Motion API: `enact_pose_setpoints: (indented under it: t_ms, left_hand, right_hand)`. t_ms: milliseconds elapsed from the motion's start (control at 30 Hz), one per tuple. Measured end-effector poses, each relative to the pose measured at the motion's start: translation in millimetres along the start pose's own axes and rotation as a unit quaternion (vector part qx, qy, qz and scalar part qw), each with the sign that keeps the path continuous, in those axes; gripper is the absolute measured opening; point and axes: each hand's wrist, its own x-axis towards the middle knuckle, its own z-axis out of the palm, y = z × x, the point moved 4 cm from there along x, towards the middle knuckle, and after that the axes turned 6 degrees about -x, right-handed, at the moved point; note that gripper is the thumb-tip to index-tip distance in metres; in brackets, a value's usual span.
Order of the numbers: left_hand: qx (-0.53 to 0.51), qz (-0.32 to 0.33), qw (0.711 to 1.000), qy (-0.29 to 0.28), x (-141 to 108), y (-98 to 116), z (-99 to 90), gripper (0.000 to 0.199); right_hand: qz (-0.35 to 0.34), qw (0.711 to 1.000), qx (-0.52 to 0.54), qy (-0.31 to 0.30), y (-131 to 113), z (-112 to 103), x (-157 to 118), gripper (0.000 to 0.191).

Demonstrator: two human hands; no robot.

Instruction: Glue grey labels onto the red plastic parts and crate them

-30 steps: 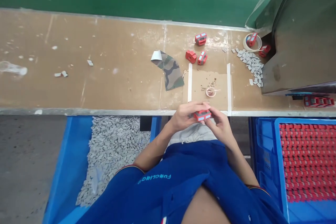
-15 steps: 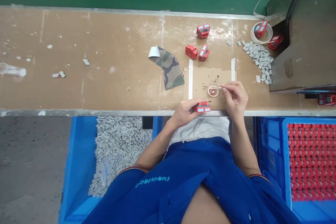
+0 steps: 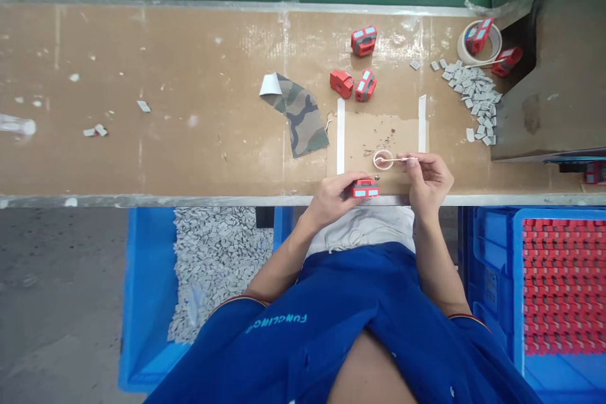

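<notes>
At the table's front edge, my left hand (image 3: 334,197) grips a red toy piece (image 3: 365,189) with pale blue windows facing me. Right of it, my right hand (image 3: 427,182) pinches a thin white stick (image 3: 396,159), whose tip is inside a small round dish (image 3: 382,160). The dish rests on a brown sheet (image 3: 360,139) between two white tape strips. Beyond the sheet stand a red toy piece with windows (image 3: 366,86), another (image 3: 364,41) farther back, and a plain red one (image 3: 341,83).
A camouflage cloth piece (image 3: 305,123) lies left of the sheet. Small grey tiles (image 3: 476,91) and a tape roll (image 3: 495,44) are at the right, beside a metal housing (image 3: 558,88). Blue bins hold grey pieces (image 3: 218,265) and red parts (image 3: 563,284) below.
The view has shifted slightly. My right hand has moved a little to the right, with the stick still in the dish. My left hand keeps its hold on the red piece.
</notes>
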Motion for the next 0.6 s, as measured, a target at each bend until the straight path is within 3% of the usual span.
enact_pose_setpoints:
  t_ms: [133, 267, 400, 600]
  left_hand:
    - [0.027, 0.031, 0.999, 0.019, 0.7, 2.5, 1.6, 0.028]
    - [0.036, 0.046, 0.998, 0.027, 0.9, 4.6, 2.9, 0.026]
    - [0.036, 0.046, 0.998, 0.029, 1.0, 5.1, 3.0, 0.025]
    - [0.033, 0.047, 0.998, 0.030, 0.5, 3.8, 3.2, 0.027]
  right_hand:
    - [-0.019, 1.000, 0.015, 0.019, -20.5, -4.5, -10.7, 0.016]
    - [-0.080, 0.997, -0.013, -0.021, -36.9, -4.9, -24.6, 0.005]
    - [-0.116, 0.990, -0.008, -0.084, -36.2, 0.1, -30.3, 0.013]
    - [-0.124, 0.986, -0.014, -0.111, -28.7, 6.2, -32.5, 0.020]
